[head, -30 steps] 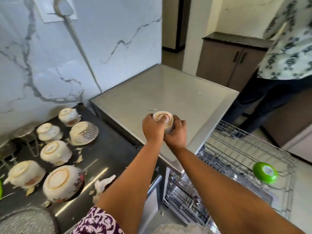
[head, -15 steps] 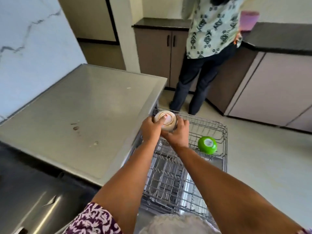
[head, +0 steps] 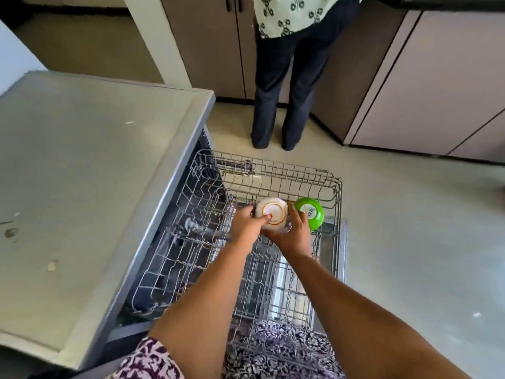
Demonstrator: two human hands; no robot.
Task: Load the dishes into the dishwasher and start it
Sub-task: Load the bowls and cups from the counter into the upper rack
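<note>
A small white bowl (head: 273,214) with a gold ring on its base is upside down over the pulled-out wire rack (head: 278,176) of the dishwasher. My left hand (head: 246,225) grips its left side and my right hand (head: 296,233) grips its right side and underside. Whether the bowl touches the rack wires I cannot tell. Just to its right a green bowl (head: 313,214) lies upside down in the rack's far right corner. A lower rack shows through the wires beneath my forearms.
The dishwasher's flat grey top (head: 82,173) fills the left side. A person in dark trousers (head: 284,86) stands just beyond the rack, facing brown cabinets (head: 207,45). Pale floor (head: 410,228) lies to the right, with more cabinets (head: 437,77) behind it.
Both hands carried the white bowl from above the dishwasher's top rightward and down, over the rack, next to the green bowl. The view tilted downward.
</note>
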